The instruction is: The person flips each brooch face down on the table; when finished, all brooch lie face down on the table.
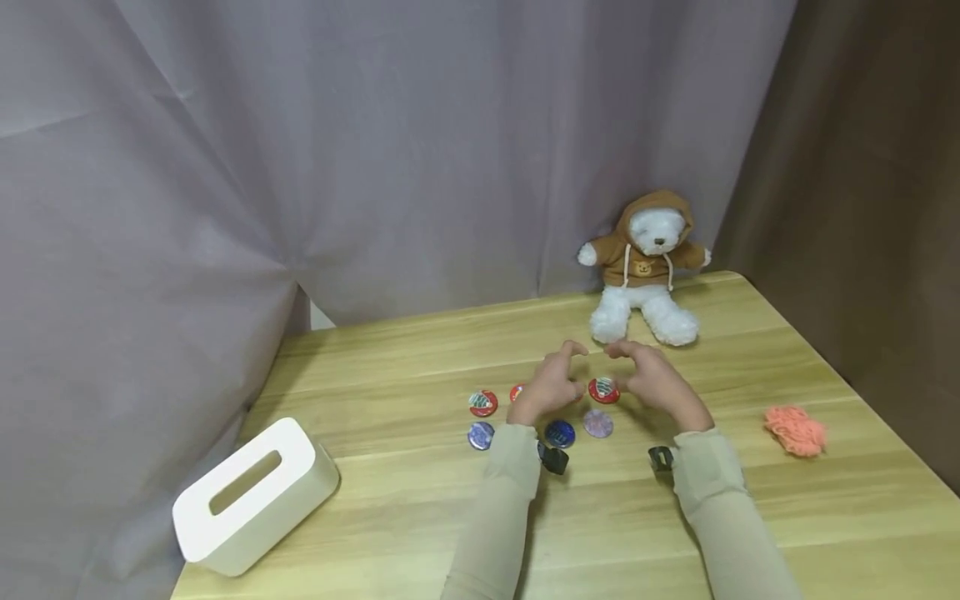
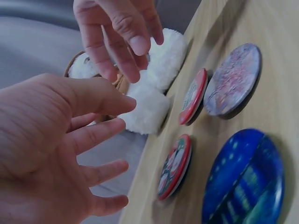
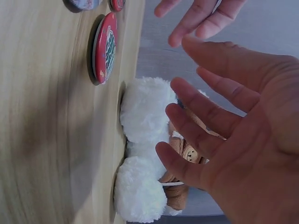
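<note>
My left hand (image 1: 549, 385) hovers above several round badges, its fingers spread and nothing in its grasp. Facing it, my right hand (image 1: 662, 385) is also raised with loosely bent fingers and holds nothing. Between and below the hands lie a red badge with a green tree pattern (image 1: 603, 390), a pale purple badge (image 1: 597, 423) and a dark blue badge (image 1: 559, 433). Farther left are another red badge (image 1: 483, 403) and a blue-white one (image 1: 481, 435). In the left wrist view, a second red-rimmed badge (image 2: 174, 167) shows beside the blue one.
A white teddy bear in a brown hoodie (image 1: 651, 267) sits at the table's back, just beyond the hands. On the left stands a white tissue box (image 1: 300, 508) with a slot. A coral yarn bundle (image 1: 797, 431) lies at right. Grey curtain (image 1: 420, 167) hangs behind the table.
</note>
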`<control>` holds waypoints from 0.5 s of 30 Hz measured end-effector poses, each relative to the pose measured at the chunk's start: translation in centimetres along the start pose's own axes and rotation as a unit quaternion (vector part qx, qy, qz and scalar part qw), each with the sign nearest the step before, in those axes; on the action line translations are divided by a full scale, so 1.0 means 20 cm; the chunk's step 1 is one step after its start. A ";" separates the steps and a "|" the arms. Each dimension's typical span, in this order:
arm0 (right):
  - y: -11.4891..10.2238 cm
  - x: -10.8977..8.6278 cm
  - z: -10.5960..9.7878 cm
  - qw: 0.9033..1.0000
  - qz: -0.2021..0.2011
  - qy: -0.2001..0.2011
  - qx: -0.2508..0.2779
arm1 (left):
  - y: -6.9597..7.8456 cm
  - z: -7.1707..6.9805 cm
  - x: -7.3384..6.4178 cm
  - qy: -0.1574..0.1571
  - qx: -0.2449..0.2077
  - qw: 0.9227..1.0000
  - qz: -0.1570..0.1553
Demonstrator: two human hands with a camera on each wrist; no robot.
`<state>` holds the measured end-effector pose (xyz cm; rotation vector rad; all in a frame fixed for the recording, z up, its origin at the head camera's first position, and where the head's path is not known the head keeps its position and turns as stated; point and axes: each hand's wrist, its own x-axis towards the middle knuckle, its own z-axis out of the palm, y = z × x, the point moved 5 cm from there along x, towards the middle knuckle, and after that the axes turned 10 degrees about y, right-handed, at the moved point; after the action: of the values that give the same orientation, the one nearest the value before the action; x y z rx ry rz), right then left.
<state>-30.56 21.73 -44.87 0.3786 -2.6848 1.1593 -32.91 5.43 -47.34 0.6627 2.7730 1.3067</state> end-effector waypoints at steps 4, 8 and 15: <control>0.01 -0.01 0.01 1.000 -0.002 -0.004 -0.006 | 0.00 0.05 -0.01 0.002 0.020 1.000 -0.001; 0.02 0.00 0.03 1.000 -0.004 -0.005 -0.015 | 0.00 0.08 -0.01 0.000 0.019 1.000 -0.005; 0.05 0.01 0.07 1.000 0.004 -0.018 -0.021 | -0.01 0.12 0.02 -0.006 0.042 0.999 0.017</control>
<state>-31.11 21.45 -46.43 0.3863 -2.7390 1.1063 -32.93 7.24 -48.90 0.7237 2.8326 1.1935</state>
